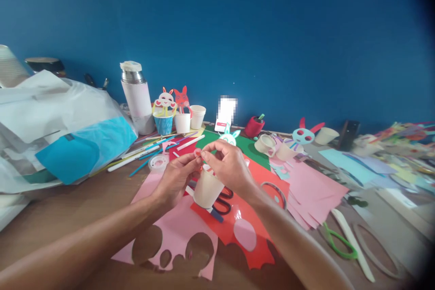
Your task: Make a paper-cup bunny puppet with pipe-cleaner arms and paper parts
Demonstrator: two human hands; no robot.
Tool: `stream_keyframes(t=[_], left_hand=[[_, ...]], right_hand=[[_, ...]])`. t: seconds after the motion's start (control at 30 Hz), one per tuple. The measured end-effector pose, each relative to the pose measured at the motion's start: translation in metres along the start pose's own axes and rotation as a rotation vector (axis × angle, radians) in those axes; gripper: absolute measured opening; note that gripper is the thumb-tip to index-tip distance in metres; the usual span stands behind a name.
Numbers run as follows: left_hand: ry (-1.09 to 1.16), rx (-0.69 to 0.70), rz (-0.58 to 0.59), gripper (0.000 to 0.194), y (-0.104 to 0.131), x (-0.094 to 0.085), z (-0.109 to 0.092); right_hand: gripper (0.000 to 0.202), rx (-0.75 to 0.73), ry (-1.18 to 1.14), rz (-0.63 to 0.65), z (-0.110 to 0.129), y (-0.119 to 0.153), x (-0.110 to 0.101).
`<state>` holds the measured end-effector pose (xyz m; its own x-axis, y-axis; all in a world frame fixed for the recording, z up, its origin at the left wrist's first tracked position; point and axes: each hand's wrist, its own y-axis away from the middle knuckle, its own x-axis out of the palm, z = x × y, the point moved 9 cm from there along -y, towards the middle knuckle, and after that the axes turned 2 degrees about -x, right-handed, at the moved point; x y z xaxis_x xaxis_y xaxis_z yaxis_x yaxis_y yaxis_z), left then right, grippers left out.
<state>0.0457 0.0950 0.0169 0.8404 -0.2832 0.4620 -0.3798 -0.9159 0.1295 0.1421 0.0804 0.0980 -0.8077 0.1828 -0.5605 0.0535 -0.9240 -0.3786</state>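
On our left, a bulging plastic bag spreads over the table's far corner, beside a white flask. Next we see a blue cup with a pale paper face, a white cup with a red paper face, then loose pens and a round clear container. Our left hand and right hand come together, fingertips close, at a small red piece; the left pinches it, and we cannot tell whether the right grips it too. Just below is a cream paper cup, its rim partly hidden by our fingers, in front of black-handled scissors. Behind our hands stand a blurred bright screen and a pale blue eared figure. Farther right come a red pot, a blue face with red ears, pink sheets and green-handled scissors. Our forearms cross over the layered papers, among them a pink sheet with cut-out holes and an orange-red sheet. The brown table meets a plain blue wall
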Motion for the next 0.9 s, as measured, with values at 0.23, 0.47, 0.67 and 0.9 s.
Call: stream_keyframes(t=[0.23,0.47,0.67,0.9], left_hand=[[0.004,0.021,0.049,0.018,-0.001,-0.001,0.002],[0.007,0.014,0.05,0.017,0.0,0.0,0.001],[0.019,0.016,0.06,0.016,0.002,0.002,0.001],[0.043,-0.002,0.068,0.009,0.005,0.003,-0.001]], right_hand=[[0.014,-0.086,0.177,-0.033,0.006,0.002,0.002],[0.011,-0.141,0.275,-0.062,0.013,0.005,0.001],[0.009,-0.161,0.312,-0.078,0.013,0.006,0.0],[0.007,-0.189,0.365,-0.094,0.017,0.008,0.0]])
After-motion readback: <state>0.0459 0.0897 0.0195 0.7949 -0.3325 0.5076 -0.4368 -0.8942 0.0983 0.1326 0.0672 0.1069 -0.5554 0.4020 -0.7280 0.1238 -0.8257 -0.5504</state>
